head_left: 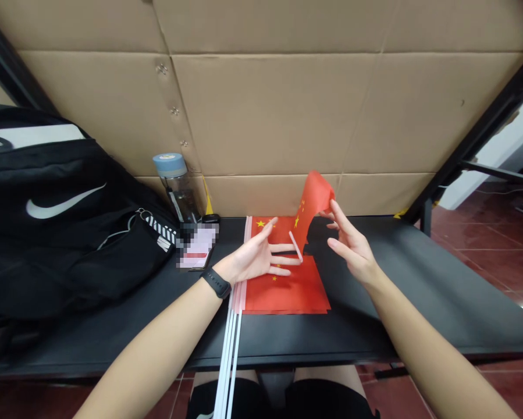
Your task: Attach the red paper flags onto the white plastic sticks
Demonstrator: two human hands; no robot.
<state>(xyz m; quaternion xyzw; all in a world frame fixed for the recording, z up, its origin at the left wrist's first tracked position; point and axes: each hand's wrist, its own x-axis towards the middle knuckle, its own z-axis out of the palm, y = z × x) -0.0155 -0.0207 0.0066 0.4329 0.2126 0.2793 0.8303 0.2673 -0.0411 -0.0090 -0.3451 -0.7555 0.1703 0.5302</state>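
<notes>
Operator, your left hand [255,257] hovers palm-down over the flags, its fingers spread open and gripping nothing; the fingertips lie just beside a white plastic flagstick [295,246], and you cannot be credited with contact there, as the view does not settle it; a black smartwatch [216,283] sits on that wrist; your right hand [352,243] stands raised and curved, its fingers [338,216] parted and reaching the edge of a raised, curling red paper flag with yellow stars [316,198]; whether those fingers pinch that edge or merely touch it, I cannot tell; that flag rises between your hands, above a flat stack of red paper flags with yellow stars [287,294] lying on a black tabletop [422,285]; long white plastic flagsticks [228,364] run from the stack toward you and past the table's near edge; at the left stand a black backpack with a white swoosh [47,192], a clear plastic bottle with a blue lid [176,186], and a pixelated, blurred phone [196,247] near the stack; behind the table is a tan cardboard wall [265,99]; a dark red tiled floor [492,244] shows at the right.
</notes>
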